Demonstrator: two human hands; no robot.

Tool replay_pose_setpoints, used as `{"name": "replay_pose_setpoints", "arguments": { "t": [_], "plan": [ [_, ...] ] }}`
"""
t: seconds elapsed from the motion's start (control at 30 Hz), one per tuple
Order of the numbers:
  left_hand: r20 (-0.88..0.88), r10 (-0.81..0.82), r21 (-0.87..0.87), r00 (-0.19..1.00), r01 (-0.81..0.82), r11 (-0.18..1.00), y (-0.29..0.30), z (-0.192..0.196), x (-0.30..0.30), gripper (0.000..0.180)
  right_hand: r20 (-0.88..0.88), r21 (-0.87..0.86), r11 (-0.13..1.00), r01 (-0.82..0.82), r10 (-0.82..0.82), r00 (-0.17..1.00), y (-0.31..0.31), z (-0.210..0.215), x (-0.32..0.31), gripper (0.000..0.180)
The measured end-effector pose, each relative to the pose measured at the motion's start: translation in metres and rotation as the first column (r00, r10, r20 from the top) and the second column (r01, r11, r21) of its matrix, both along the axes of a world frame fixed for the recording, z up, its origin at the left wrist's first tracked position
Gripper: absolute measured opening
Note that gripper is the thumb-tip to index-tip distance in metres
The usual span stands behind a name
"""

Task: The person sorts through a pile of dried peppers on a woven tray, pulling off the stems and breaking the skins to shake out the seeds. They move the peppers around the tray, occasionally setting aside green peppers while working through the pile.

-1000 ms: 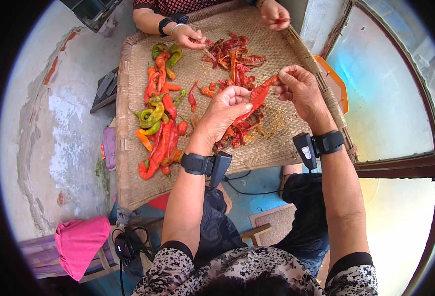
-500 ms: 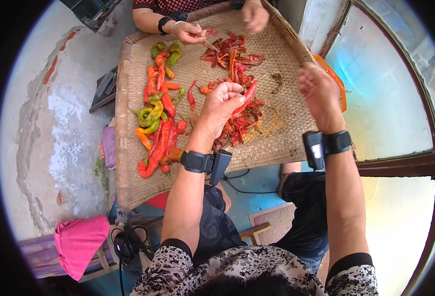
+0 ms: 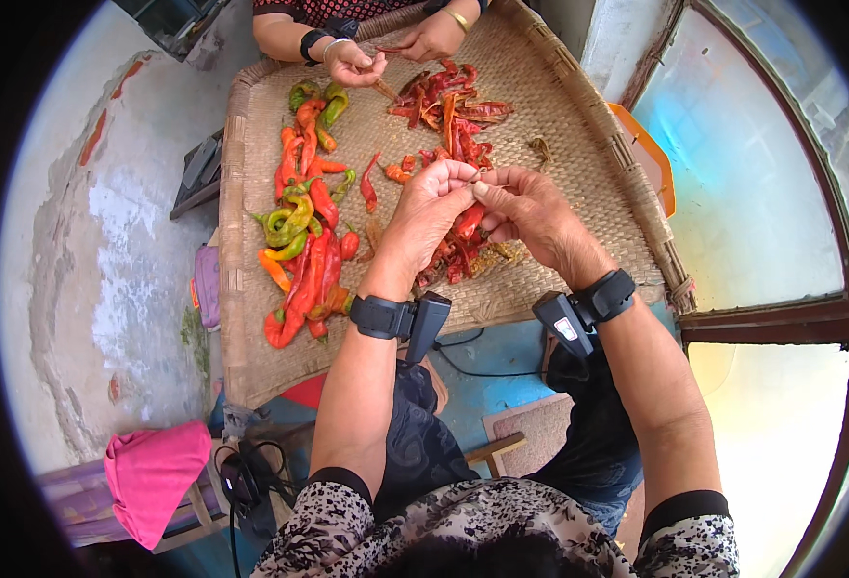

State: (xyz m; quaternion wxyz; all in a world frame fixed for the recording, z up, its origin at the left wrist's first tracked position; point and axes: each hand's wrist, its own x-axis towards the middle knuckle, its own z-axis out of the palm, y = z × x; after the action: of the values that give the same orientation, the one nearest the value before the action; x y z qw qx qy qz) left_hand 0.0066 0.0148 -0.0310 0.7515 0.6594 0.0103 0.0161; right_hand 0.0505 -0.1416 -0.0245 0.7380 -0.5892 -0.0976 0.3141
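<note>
Above the woven tray [image 3: 559, 116], my left hand [image 3: 429, 214] and my right hand [image 3: 540, 214] meet, fingertips touching. Both are closed on one red chili pepper [image 3: 470, 223], the left from its side and the right pinching near its end. My fingers cover much of the pepper. Beneath and beyond them lies a strip of split, opened red peppers [image 3: 458, 144]. Whole red, orange and green peppers [image 3: 320, 265] are piled to the left of my left hand. Pale seeds [image 3: 506, 252] are scattered beside my right hand.
Across the tray, a person's hands [image 3: 352, 64] hold a thin reddish piece. An orange-rimmed container [image 3: 657, 173] stands past the tray's right edge, near the glazed window frame [image 3: 761, 313]. A pink cloth [image 3: 159, 472] hangs at lower left. A black cable [image 3: 482, 371] crosses the blue floor.
My right hand has come in from the tray's right edge to meet my left at the pepper. The other person's right-side hand has moved left toward their other hand.
</note>
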Motion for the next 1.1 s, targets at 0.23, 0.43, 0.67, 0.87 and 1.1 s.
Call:
{"name": "replay_pose_setpoints", "arguments": {
  "t": [0.23,0.43,0.67,0.87,1.1],
  "plan": [
    [-0.096,0.048,0.109,0.994,-0.037,0.993,0.001,0.011,-0.005,0.015,0.013,-0.018,1.0,0.0,0.0,1.0,-0.003,0.002,0.009,0.016],
    [-0.072,0.154,0.017,0.985,-0.154,0.988,0.006,0.009,-0.003,0.017,-0.032,0.461,0.695,0.552,-0.608,0.793,-0.071,0.013,0.075,0.009],
    [-0.085,0.154,0.018,0.984,-0.153,0.988,0.003,0.012,-0.002,0.018,0.681,-0.264,0.81,0.523,-0.227,0.696,-0.054,-0.031,0.077,0.026],
    [-0.075,0.208,0.086,0.975,-0.201,0.976,0.003,0.014,-0.005,0.022,0.688,-0.723,0.377,0.578,0.457,0.563,-0.027,-0.027,0.044,0.026],
    [0.167,0.257,0.236,0.952,-0.292,0.927,0.015,0.004,-0.004,0.022,0.63,-0.777,0.407,0.481,0.509,0.587,-0.02,-0.031,0.046,0.02]
  ]
}}
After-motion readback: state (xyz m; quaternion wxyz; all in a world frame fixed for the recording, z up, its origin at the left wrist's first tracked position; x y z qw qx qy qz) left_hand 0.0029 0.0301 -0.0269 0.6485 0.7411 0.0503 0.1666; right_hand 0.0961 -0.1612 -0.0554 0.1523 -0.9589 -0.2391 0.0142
